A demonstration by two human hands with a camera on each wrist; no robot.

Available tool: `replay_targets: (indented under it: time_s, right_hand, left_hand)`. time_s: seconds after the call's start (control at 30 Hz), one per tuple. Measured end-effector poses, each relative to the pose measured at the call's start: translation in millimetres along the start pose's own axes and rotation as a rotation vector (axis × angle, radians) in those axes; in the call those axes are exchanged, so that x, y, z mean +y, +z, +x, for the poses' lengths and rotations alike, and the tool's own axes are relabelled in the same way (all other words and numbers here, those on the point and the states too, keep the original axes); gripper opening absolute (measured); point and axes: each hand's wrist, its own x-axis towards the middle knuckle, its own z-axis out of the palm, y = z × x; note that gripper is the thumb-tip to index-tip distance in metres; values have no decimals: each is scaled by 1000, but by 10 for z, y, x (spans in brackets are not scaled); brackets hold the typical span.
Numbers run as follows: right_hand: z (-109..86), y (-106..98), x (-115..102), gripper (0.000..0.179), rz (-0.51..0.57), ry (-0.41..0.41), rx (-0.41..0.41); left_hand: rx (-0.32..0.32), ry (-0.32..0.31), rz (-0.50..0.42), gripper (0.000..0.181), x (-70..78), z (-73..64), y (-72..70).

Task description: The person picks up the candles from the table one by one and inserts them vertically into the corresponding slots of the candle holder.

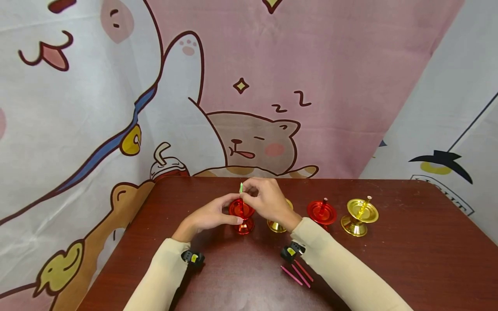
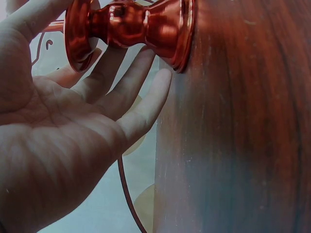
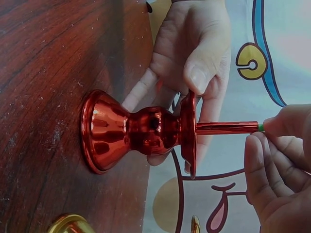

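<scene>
A shiny red candle holder (image 1: 244,227) stands upright on the table, with a flared foot, a dish and a thin red tube (image 3: 226,128) rising from the dish. My left hand (image 1: 210,214) holds it from the left, thumb at the dish rim and fingers behind the stem. My right hand (image 1: 268,201) pinches a thin green stick (image 1: 241,187), which looks like a slim candle, at the tube's top end. In the right wrist view only a little green (image 3: 261,128) shows between tube and fingertips.
A gold holder (image 1: 277,226) is partly hidden behind my right hand. Farther right stand another red holder (image 1: 322,212) and a gold holder (image 1: 362,211). Several thin pink sticks (image 1: 292,275) lie near my right forearm on the brown table (image 1: 241,280). A cartoon cloth hangs behind.
</scene>
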Motion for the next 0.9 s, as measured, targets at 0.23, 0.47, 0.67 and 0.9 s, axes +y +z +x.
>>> replay_targets:
  time_s: [0.23,0.47,0.67,0.9]
  right_hand:
    - [16,9,3,9,12,0,-15]
    - [6,11,7,8,13,10,-22]
    - [9,12,24,8,28,-2,-14]
    - [18,18,35,7,13,-18,-3]
  left_hand:
    - [5,2,19,75,-20,-7,3]
    - [5,0,18,75,-43,-11,9]
    - [4,1,15,75,-18,-12,5]
    - [0,7,18,75,-20,-6,-3]
